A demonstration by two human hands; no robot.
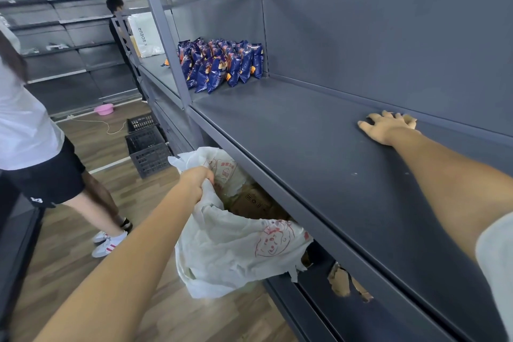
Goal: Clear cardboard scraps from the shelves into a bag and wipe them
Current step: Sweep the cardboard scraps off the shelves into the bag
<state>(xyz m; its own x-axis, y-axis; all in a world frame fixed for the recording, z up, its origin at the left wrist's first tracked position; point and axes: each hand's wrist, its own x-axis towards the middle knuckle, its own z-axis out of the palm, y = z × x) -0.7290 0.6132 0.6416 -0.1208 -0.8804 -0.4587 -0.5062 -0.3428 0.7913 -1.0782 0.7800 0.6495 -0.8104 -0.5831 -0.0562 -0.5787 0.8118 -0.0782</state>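
My left hand (196,180) grips the rim of a white plastic bag (230,247) with red print, held open just below the front edge of the dark grey shelf (291,130). Brown cardboard pieces (254,203) lie inside the bag. My right hand (388,126) reaches to the back of the shelf, fingers spread against the rear corner, with a small tan scrap (408,119) at its fingertips. More torn cardboard scraps (342,282) lie on the lower shelf, partly hidden by the shelf above.
Blue snack packets (222,62) stand at the far end of the shelf. Black plastic crates (147,144) and a pink basin (103,110) sit on the wood floor. A person in a white shirt (25,119) stands at left; another person (118,25) is farther down the aisle.
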